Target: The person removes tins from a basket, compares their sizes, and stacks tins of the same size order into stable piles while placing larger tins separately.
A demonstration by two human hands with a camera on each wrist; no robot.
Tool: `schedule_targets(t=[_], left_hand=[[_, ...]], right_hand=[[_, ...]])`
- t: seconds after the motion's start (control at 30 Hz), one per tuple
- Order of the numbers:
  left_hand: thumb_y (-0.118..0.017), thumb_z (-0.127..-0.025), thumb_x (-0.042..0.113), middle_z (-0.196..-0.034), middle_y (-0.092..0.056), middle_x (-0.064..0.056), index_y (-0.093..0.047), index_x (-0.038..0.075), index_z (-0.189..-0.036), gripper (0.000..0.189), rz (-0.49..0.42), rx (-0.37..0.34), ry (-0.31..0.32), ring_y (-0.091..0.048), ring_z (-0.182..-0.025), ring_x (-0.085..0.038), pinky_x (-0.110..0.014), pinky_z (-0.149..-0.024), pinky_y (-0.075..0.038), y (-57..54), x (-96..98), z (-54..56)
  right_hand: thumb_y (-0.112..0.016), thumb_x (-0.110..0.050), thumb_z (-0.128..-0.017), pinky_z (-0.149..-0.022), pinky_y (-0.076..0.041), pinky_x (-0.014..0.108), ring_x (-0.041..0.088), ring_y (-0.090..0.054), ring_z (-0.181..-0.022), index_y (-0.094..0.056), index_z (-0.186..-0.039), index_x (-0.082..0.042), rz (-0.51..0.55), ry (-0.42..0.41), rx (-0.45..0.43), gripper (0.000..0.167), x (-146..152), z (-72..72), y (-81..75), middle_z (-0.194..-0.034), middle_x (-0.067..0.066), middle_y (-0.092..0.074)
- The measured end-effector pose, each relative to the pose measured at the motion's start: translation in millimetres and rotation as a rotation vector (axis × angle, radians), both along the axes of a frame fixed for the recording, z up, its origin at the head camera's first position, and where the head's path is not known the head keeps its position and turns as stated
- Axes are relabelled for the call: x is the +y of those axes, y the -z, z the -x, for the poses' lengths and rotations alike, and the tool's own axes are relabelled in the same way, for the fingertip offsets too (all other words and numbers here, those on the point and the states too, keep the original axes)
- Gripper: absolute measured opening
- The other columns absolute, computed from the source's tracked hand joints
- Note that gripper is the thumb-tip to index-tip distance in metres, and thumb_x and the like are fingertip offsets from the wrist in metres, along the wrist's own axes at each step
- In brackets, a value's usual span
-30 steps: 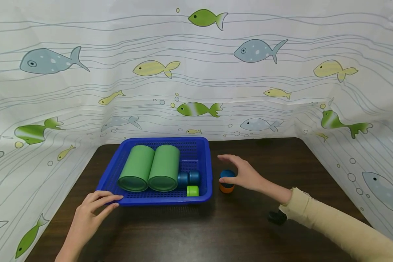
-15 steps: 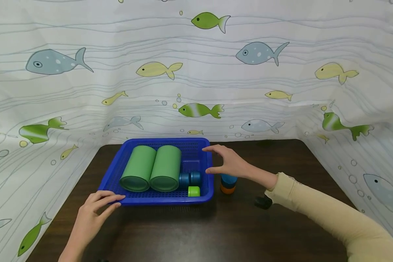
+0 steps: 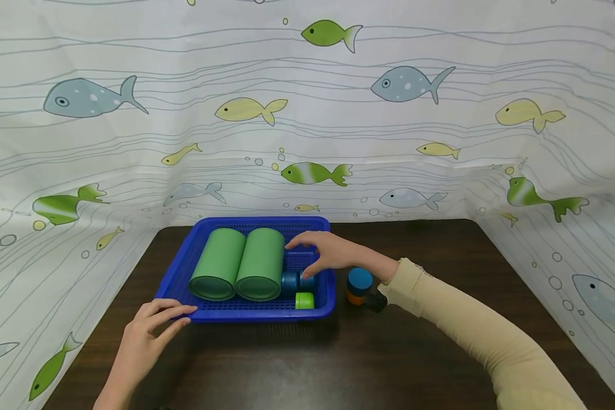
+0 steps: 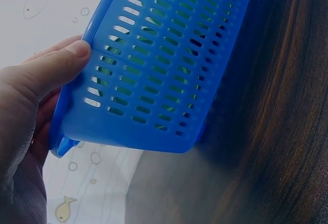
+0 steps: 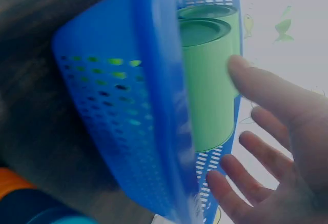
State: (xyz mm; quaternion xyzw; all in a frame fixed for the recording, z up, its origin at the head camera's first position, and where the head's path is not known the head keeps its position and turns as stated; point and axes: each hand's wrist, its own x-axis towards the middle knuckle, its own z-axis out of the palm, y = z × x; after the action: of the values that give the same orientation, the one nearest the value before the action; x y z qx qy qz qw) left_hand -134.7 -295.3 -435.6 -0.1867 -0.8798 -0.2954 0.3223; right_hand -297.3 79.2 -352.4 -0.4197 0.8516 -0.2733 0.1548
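At the far left, the left hand [image 3: 151,327] pinches the near-left corner of the blue perforated basket [image 3: 258,314], thumb on the outer wall and fingers curled behind the rim. That hold catches a single corner of the basket, which stands on the dark wooden table [image 3: 415,347], so a careless tug or downward press could tilt or swivel it and unsettle its load.

Inside, the left green canister [image 3: 217,256] and the right green canister [image 3: 261,259] lie on their sides, side by side. Being round, they could roll toward any gap if the basket jerks or one is lifted away.

Right of them, two small blue cylinders [image 3: 289,283] lie together, with a lime-green cup [image 3: 304,301] just in front. A rolling canister would probably shove these first.

The right hand [image 3: 324,250] hangs over this right half of the basket, fingers spread wide and grasping nothing; whether its thumb touches anything below is unclear. A low thumb could nudge the small pieces, and a one-handed grip might slip on the broad canister wall.

Farthest right, outside the basket, a blue-topped orange jar [image 3: 360,279] stands upright near the cream sleeve [image 3: 451,302] and the black wrist device [image 3: 376,302]; a low backward sweep of that arm could topple it.
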Motion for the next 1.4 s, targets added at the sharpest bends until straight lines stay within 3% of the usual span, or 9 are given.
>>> schedule_targets(t=[0.17,0.37,0.8,1.13,1.3,1.4], left_hand=[[-0.083,-0.062,-0.013,-0.095,-0.065,0.006,-0.079,0.018,-0.098,0.048,-0.003,0.003,0.012,-0.045,-0.096,0.007,-0.007,-0.083,-0.033,-0.1,-0.6,1.3],[-0.083,-0.062,-0.013,-0.094,-0.065,0.006,-0.080,0.018,-0.098,0.048,0.000,0.011,0.004,-0.045,-0.095,0.007,-0.007,-0.082,-0.034,0.2,-1.4,0.6],[-0.083,-0.062,-0.013,-0.094,-0.065,0.006,-0.080,0.018,-0.098,0.048,-0.012,0.020,0.011,-0.046,-0.094,0.006,-0.008,-0.082,-0.034,1.1,0.9,-0.3],[-0.083,-0.063,-0.013,-0.096,-0.065,0.005,-0.079,0.018,-0.099,0.047,0.003,0.010,0.006,-0.045,-0.095,0.006,-0.009,-0.081,-0.034,1.9,0.2,2.3],[-0.083,-0.062,-0.013,-0.095,-0.065,0.005,-0.079,0.018,-0.099,0.048,-0.005,0.017,0.009,-0.045,-0.096,0.006,-0.007,-0.084,-0.033,2.5,0.1,0.7],[-0.083,-0.063,-0.013,-0.095,-0.065,0.006,-0.079,0.018,-0.099,0.048,-0.005,0.012,0.014,-0.045,-0.096,0.006,-0.007,-0.083,-0.033,2.7,0.1,1.1]], right_hand=[[-0.081,-0.021,-0.083,-0.109,-0.043,0.046,0.031,-0.045,-0.138,-0.048,-0.145,-0.016,-0.100,-0.012,0.002,0.070,-11,7.0,-1.1,-0.152,0.006,-0.046],[-0.080,-0.019,-0.084,-0.115,-0.037,0.044,0.027,-0.038,-0.145,-0.049,-0.145,-0.019,-0.282,0.005,-0.013,0.069,-23,16.3,1.3,-0.155,0.004,-0.043],[-0.081,-0.014,-0.082,-0.112,-0.041,0.040,0.023,-0.041,-0.144,-0.052,-0.143,-0.023,-0.504,0.040,-0.086,0.068,-50,24.7,11.2,-0.153,0.003,-0.046],[-0.080,-0.010,-0.082,-0.088,-0.053,0.033,0.021,-0.054,-0.123,-0.050,-0.145,-0.028,-0.670,0.075,-0.076,0.072,-65,23.4,10.7,-0.153,0.004,-0.045],[-0.080,-0.009,-0.081,-0.095,-0.052,0.034,0.018,-0.053,-0.119,-0.050,-0.145,-0.029,-0.731,0.075,-0.071,0.073,-70,25.0,14.2,-0.157,0.004,-0.040],[-0.079,-0.008,-0.082,-0.099,-0.051,0.035,0.017,-0.053,-0.120,-0.051,-0.145,-0.027,-0.740,0.080,-0.116,0.071,-68,27.2,17.6,-0.157,0.004,-0.040]])
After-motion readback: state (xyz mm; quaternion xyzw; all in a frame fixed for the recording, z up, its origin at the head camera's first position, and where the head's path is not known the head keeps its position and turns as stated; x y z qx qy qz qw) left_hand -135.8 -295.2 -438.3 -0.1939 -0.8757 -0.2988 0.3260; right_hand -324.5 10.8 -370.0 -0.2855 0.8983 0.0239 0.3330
